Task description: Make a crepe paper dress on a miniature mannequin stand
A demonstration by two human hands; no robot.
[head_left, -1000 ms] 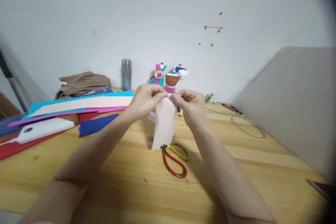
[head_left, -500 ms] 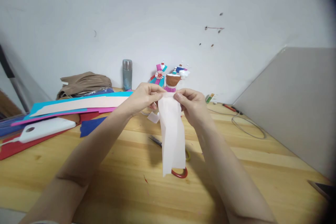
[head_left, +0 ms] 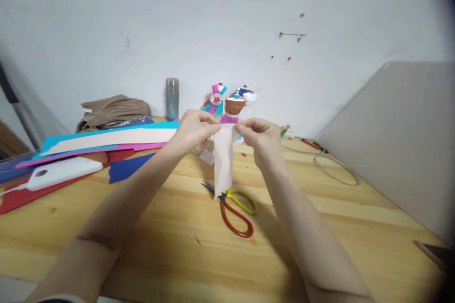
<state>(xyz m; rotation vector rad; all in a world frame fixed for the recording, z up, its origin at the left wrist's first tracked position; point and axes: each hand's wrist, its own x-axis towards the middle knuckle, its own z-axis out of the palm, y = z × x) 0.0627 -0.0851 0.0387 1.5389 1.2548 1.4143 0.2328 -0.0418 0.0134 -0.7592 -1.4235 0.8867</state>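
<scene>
A pale pink paper strip point(head_left: 223, 158) hangs down between my two hands above the wooden table. My left hand point(head_left: 197, 130) pinches its upper left corner between thumb and fingers. At the upper right corner, my right hand point(head_left: 261, 139) pinches it the same way. Below the strip, scissors point(head_left: 236, 218) with one red and one yellow handle lie on the table, their blades toward the left and partly behind the strip's lower end. A small pale piece point(head_left: 206, 156) lies beside the strip, under my left hand.
Coloured paper sheets point(head_left: 106, 140), a white device point(head_left: 66, 173) and brown cloth point(head_left: 117, 111) lie left. Behind stand a flask point(head_left: 172, 99) and decorated bottles point(head_left: 234, 106). Red-handled pliers point(head_left: 313, 145) and a cable point(head_left: 330, 175) lie right, near a grey panel point(head_left: 398, 137).
The strip's hanging part looks shorter and narrower, its lower end is higher, and the scissor handles now show. Both hands still pinch its top edge.
</scene>
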